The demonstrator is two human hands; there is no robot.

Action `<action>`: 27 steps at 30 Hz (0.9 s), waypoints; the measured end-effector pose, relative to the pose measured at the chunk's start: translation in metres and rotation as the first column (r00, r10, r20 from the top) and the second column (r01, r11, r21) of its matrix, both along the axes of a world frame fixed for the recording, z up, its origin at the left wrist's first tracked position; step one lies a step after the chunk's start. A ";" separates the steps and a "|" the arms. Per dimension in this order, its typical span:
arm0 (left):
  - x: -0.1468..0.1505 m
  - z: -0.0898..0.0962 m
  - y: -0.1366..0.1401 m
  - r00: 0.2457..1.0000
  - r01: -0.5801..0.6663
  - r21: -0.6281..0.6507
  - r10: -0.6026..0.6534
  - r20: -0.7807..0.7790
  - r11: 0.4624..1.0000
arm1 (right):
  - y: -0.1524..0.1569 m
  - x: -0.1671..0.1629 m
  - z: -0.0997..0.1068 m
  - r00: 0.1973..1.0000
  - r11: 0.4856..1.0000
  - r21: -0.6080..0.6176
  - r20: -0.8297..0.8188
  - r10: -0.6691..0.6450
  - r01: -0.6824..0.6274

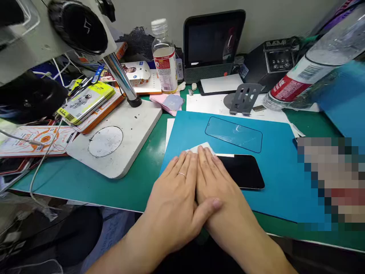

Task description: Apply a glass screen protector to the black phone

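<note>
My left hand (172,194) and my right hand (224,192) lie flat side by side, fingers stretched out and pointing away from me. A ring is on one left finger, and my left thumb crosses over the back of my right hand. Under the fingertips a white cloth or wipe (205,145) shows only at its far edge. The black phone (246,173) lies face up on the blue mat (279,152), its left part hidden beneath my hands. Just beyond it rests a clear screen protector (234,135) with a dark border.
At left stands a microscope with a white base (137,137), beside stacked boxes (88,101). Behind the mat are a drink bottle (164,61), a smart display (213,42) and a grey phone stand (245,98). A large bottle (302,72) leans at right, above a pixelated patch.
</note>
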State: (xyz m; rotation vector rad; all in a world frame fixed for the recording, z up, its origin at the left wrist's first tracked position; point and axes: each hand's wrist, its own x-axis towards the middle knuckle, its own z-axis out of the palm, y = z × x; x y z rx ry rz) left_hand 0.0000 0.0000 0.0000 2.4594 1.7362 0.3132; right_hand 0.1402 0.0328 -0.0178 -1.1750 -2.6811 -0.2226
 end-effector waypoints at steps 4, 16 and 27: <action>0.002 -0.003 -0.015 0.999 0.002 0.042 -0.001 -0.044 0.999 | -0.012 0.004 -0.009 0.999 0.999 0.050 -0.036 0.002 0.000; 0.043 -0.014 -0.034 0.989 0.142 0.123 -0.134 -0.065 0.982 | -0.044 0.053 -0.018 0.985 0.995 0.067 -0.159 -0.062 0.073; 0.089 -0.003 -0.008 0.962 0.267 0.038 -0.264 -0.072 0.963 | -0.037 0.099 -0.016 0.979 0.984 0.036 -0.110 -0.169 0.174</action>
